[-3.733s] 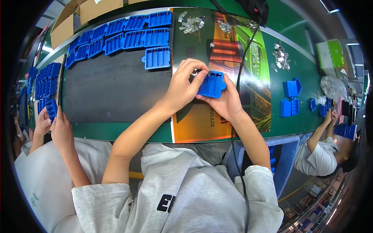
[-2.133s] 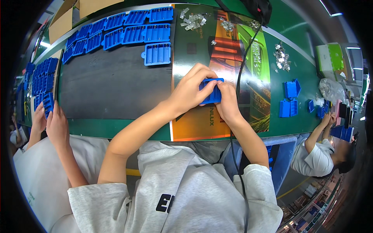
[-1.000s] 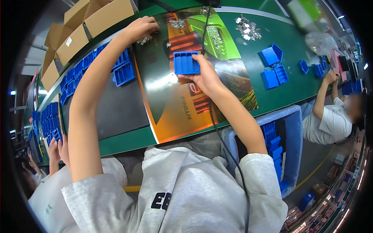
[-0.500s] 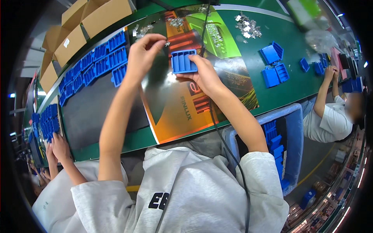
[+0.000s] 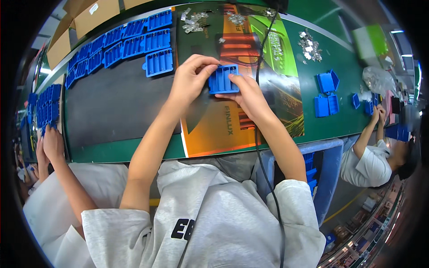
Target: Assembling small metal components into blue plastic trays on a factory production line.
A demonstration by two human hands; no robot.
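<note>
A blue plastic battery case [image 5: 222, 81] with long open compartments is held above the printed mat, gripped along its right side by my right hand [image 5: 250, 95]. The thumb lies over the case's near right part and the fingers pass beneath it. My left hand [image 5: 192, 77] is closed in a pinch at the case's far left corner. Whatever sits between those fingertips is too small to make out. Beyond both hands lie small piles of metal contact pieces [image 5: 195, 21], with another heap of metal pieces [image 5: 309, 46] to the right.
Rows of blue cases [image 5: 133, 46] line the dark mat [image 5: 120, 107] at left. More blue cases [image 5: 328, 82] lie at right. A black cable [image 5: 258, 147] runs past my right arm. A blue-rimmed crate [image 5: 333, 178] stands beside me. Co-workers' hands [image 5: 53, 144] work at both sides.
My left hand has come from the metal pieces to the case's far left corner; before, it was apart from the case. The right hand still holds the case. The whole view has shifted.
</note>
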